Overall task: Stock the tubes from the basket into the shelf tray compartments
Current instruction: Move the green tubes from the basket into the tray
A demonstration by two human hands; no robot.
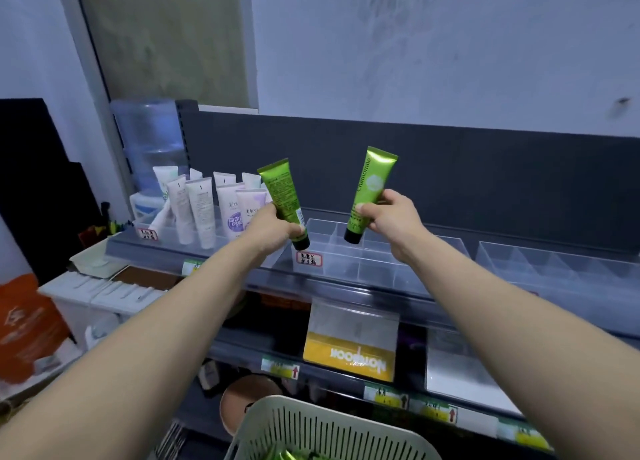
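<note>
Basket (311,412) is sitting right under us, spare green tubes (287,455) inside. Our left hand (273,227) is gripping the left tube (282,191) and our right hand (391,214) is pinching the Chamomile tube (369,189), both cap-down over the clear tray (391,262). Guessing we're lowering each into an empty compartment next.

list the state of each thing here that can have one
left hand: gripping green plastic tube with fine print, black cap down
right hand: pinching green plastic Chamomile tube, black cap down
white plastic tubes: standing in left clear tray
pale green slotted plastic basket: holds green tubes
</note>
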